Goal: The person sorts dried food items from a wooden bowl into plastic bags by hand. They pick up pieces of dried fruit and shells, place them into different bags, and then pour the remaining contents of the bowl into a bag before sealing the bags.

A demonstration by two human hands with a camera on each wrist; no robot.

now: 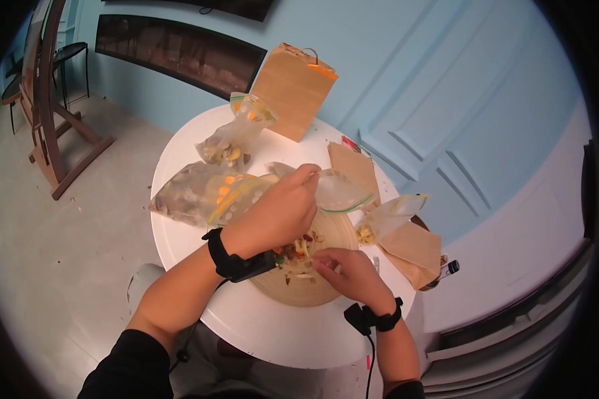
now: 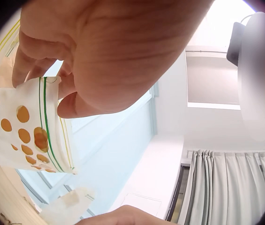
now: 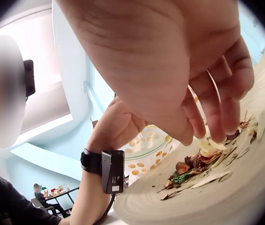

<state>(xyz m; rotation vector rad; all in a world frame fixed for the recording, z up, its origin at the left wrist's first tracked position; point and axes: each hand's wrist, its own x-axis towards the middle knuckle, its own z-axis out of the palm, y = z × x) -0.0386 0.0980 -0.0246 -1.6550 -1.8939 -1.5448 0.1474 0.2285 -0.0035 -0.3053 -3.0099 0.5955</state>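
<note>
My left hand (image 1: 279, 211) pinches the top of a clear zip bag (image 2: 13, 140) with orange dots and a green seal line. In the head view this bag hangs over the far side of a round, pale wooden plate (image 1: 306, 296). Dried flower and leaf pieces (image 3: 191, 166) in red, brown and green lie across the plate's middle. Low over them is my right hand (image 1: 356, 274), fingers loosely bent downward. Its fingertips come right to a pale yellow piece (image 3: 212, 149) among the dried bits.
Two filled zip bags, one lying (image 1: 186, 193) and one upright (image 1: 229, 143), occupy the table's left and back. A brown paper bag (image 1: 293, 93) stands behind. To the right are a small zip bag (image 1: 389, 216) with yellow pieces and folded brown paper packets (image 1: 412, 253).
</note>
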